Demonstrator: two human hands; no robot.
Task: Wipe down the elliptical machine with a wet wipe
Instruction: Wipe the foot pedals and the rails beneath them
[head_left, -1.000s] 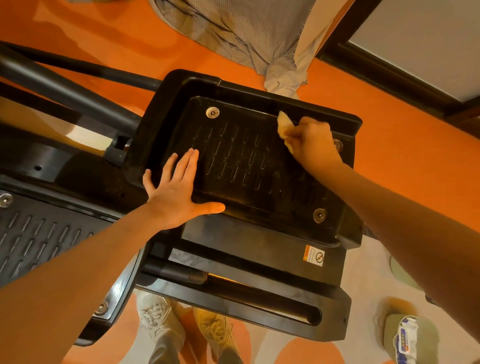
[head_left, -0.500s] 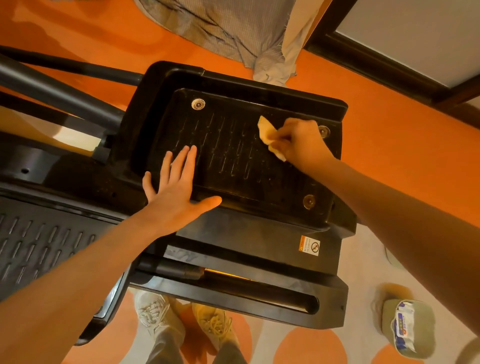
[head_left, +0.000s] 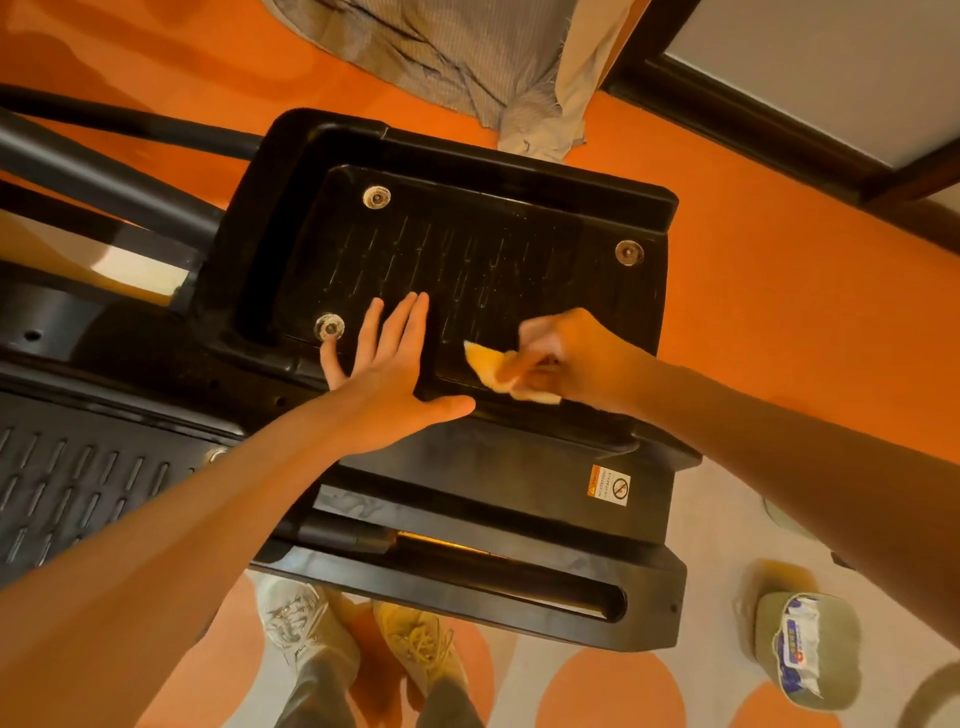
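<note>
The elliptical's black ribbed foot pedal (head_left: 467, 249) fills the middle of the head view, with round silver bolts at its corners. My left hand (head_left: 389, 374) lies flat on the pedal's near left part, fingers straight and together, thumb spread along the near rim. My right hand (head_left: 576, 358) grips a crumpled yellowish wet wipe (head_left: 498, 371) and presses it on the pedal's near right area, close to my left thumb. The hand is blurred with motion.
A second ribbed pedal (head_left: 78, 483) sits at the lower left. Black frame tubes (head_left: 104, 182) run off to the left. A wet wipe pack (head_left: 800, 644) lies on the floor at lower right. Grey fabric (head_left: 457, 57) hangs at the top. My shoes (head_left: 363, 634) stand below the machine.
My right hand has dragged the wipe from the pedal's far right corner toward the near edge, uncovering the far right bolt. My left hand has stayed flat on the pedal.
</note>
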